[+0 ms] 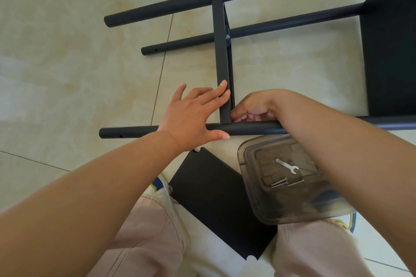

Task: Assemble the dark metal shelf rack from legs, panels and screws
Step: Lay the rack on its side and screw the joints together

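Observation:
The dark rack lies on its side on the tiled floor. Its near leg [135, 132] runs left to right in front of me, and two more legs [180, 5] lie farther off. A narrow shelf panel [221, 51] crosses between them, and a second panel [391, 51] stands at the right. My left hand [191, 114] lies over the near leg, straight fingers pressing the narrow panel's edge and the thumb on the leg's near side. My right hand [258, 108] is curled behind the leg at the panel joint. Whatever its fingertips hold is hidden.
A loose dark panel [213, 198] lies on the floor between my knees. A clear plastic box [281, 209] rests by my right knee with a small flat wrench [287, 165] and several screws [286, 183] inside. Open floor tiles spread to the left.

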